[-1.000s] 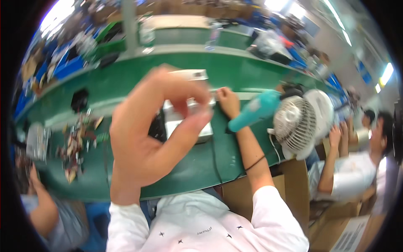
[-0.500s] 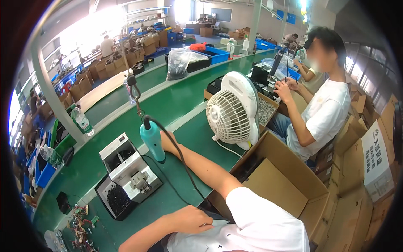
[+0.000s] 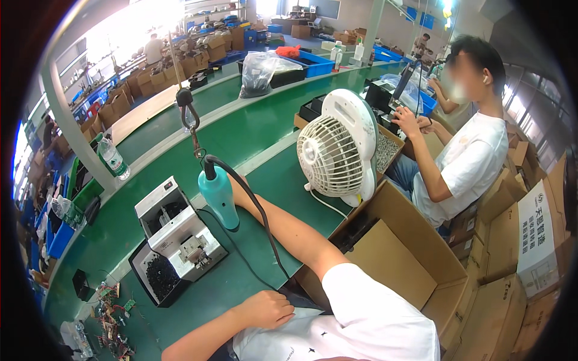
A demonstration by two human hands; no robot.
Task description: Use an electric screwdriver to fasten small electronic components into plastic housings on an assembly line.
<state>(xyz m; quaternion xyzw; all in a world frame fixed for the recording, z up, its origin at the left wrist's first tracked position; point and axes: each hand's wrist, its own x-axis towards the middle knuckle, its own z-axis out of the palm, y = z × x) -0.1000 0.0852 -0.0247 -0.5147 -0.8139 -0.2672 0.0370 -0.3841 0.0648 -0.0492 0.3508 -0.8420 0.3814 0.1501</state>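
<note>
A turquoise electric screwdriver [image 3: 218, 195] hangs upright from a hook [image 3: 191, 120], a dark cord curving off its top. My right arm stretches across the bench to it. My right hand [image 3: 237, 185] is directly behind the tool's body, its fingers hidden, so the grip cannot be made out. By the bench's near edge, against my shirt, rests my left hand [image 3: 269, 310], its fingers curled in with nothing visible in them. Left of the screwdriver stands a white and metal screw feeder [image 3: 185, 243], beside a tray [image 3: 141, 260] of small black screws.
A white desk fan [image 3: 337, 150] stands right of my arm, behind an open cardboard box [image 3: 415, 240]. Loose wired circuit boards [image 3: 111, 313] lie at the lower left. A plastic bottle [image 3: 114, 157] is at the far left. A co-worker [image 3: 463, 156] sits at the right, handling a part.
The view has shifted slightly. My right hand stays behind the screwdriver, and my left hand stays curled near the bench edge. The co-worker's hands have moved a little.
</note>
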